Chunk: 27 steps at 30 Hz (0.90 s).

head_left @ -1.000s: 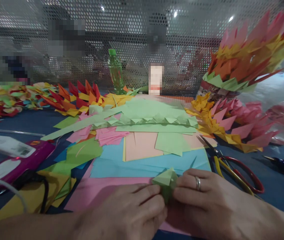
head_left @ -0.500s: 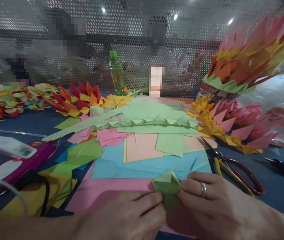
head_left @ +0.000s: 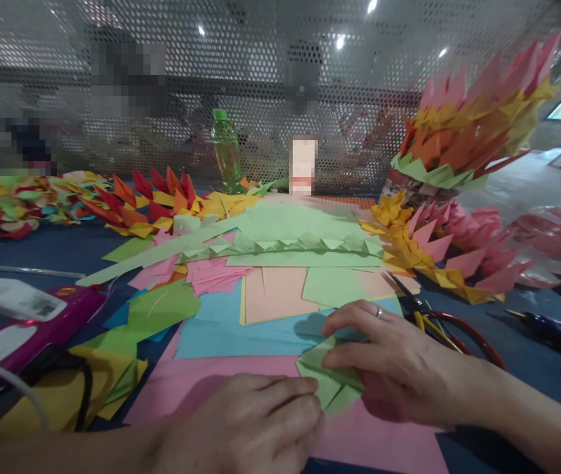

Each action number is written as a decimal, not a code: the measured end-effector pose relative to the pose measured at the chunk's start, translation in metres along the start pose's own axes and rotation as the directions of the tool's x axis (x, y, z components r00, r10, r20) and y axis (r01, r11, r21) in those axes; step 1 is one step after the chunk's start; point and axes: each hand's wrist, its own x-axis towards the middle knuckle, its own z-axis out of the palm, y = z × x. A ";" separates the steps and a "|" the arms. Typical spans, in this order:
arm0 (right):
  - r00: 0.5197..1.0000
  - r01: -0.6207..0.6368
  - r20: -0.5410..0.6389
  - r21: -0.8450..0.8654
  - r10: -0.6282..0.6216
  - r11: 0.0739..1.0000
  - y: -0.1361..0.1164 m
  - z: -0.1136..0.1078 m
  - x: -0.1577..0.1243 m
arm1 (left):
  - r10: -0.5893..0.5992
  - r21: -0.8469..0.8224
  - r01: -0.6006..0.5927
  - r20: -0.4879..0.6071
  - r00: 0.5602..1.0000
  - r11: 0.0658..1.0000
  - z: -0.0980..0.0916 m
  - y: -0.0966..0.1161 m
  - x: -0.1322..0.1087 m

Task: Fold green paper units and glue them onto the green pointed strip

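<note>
A small folded piece of light green paper (head_left: 332,388) lies over a pink sheet (head_left: 241,375), flaps and creases showing on its top. My left hand (head_left: 255,421) rests at its left edge, fingers pressed together and closed on the paper. From the right, my right hand (head_left: 384,355), a ring on one finger, bends over the piece. One fingertip presses the upper flap while another finger is raised above the blue paper (head_left: 245,329); its thumb is hidden. Behind lies a light green strip with a row of folded points (head_left: 290,245).
Scissors (head_left: 421,309) and a dark blue pen-like tool (head_left: 547,326) lie at right. A magenta device (head_left: 43,322) with cables sits at left. Folded paper petals (head_left: 157,194), a green-capped bottle (head_left: 226,151) and a tall paper flower (head_left: 473,125) stand behind, before a perforated metal panel.
My right hand has moved up and over the green paper from its right edge, one finger lifting. The paper has turned slightly and shows more flaps. My left hand stays nearly in place.
</note>
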 end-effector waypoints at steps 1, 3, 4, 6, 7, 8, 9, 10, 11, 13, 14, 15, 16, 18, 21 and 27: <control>1.000 -0.001 0.004 0.005 0.001 1.000 0.000 0.000 0.000 | 0.000 0.004 0.000 -0.001 1.000 1.000 0.000 0.000 0.001; 1.000 -0.005 -0.004 0.003 0.005 1.000 -0.002 -0.001 0.001 | 0.001 0.012 0.000 -0.014 1.000 1.000 0.001 -0.001 0.002; 1.000 -0.008 -0.015 0.004 0.008 1.000 -0.002 -0.001 0.001 | 0.010 0.017 -0.010 -0.022 1.000 1.000 0.001 -0.001 0.002; 0.999 -0.005 -0.031 0.022 0.006 1.000 -0.003 -0.002 0.002 | 0.019 0.024 -0.018 -0.039 0.999 1.000 0.002 -0.001 0.002; 0.999 -0.004 -0.036 0.035 0.005 0.999 -0.004 -0.003 0.002 | 0.022 0.027 -0.021 -0.049 0.999 0.999 0.003 0.000 0.002; 0.999 -0.004 -0.035 0.050 0.005 0.999 -0.004 -0.003 0.003 | 0.021 0.032 -0.020 -0.059 0.998 0.999 0.002 -0.001 0.001; 0.999 -0.005 -0.032 0.063 0.007 0.998 -0.004 -0.004 0.004 | 0.020 0.038 -0.017 -0.058 0.998 0.999 0.002 -0.001 0.001; 0.999 -0.010 -0.032 0.071 0.013 0.997 -0.005 -0.004 0.004 | 0.014 0.045 -0.012 -0.047 0.999 0.999 0.001 -0.001 0.002; 0.999 -0.014 -0.038 0.076 0.017 0.997 -0.006 -0.005 0.005 | 0.014 0.050 -0.013 -0.024 1.000 0.999 -0.001 -0.002 0.002; 0.998 -0.013 -0.060 0.082 0.018 0.997 -0.008 -0.004 0.006 | 0.016 0.056 -0.018 0.038 0.999 0.998 -0.004 -0.003 0.002; 0.997 -0.006 -0.075 0.089 0.013 0.996 -0.009 -0.004 0.006 | 0.019 0.052 -0.022 0.063 0.998 0.998 -0.006 -0.004 0.003; 0.996 0.001 -0.088 0.097 0.007 0.995 -0.011 -0.004 0.006 | 0.021 0.050 -0.025 0.075 0.997 0.998 -0.007 -0.005 0.003; 0.995 0.005 -0.096 0.106 0.005 0.994 -0.012 -0.003 0.007 | 0.024 0.047 -0.028 0.078 0.997 0.999 -0.007 -0.005 0.003; 0.995 -0.006 -0.096 0.131 0.019 0.991 -0.015 -0.002 0.008 | 0.019 0.045 -0.024 0.090 0.996 0.999 -0.006 -0.007 0.003; 0.995 -0.054 -0.078 0.181 0.069 0.982 -0.017 0.001 0.009 | 0.009 0.024 -0.012 0.125 0.992 1.000 -0.003 -0.007 0.003; 0.991 -0.034 -0.120 0.209 0.060 0.977 -0.011 0.006 0.008 | -0.063 -0.059 0.077 0.214 0.975 0.995 0.000 -0.009 0.006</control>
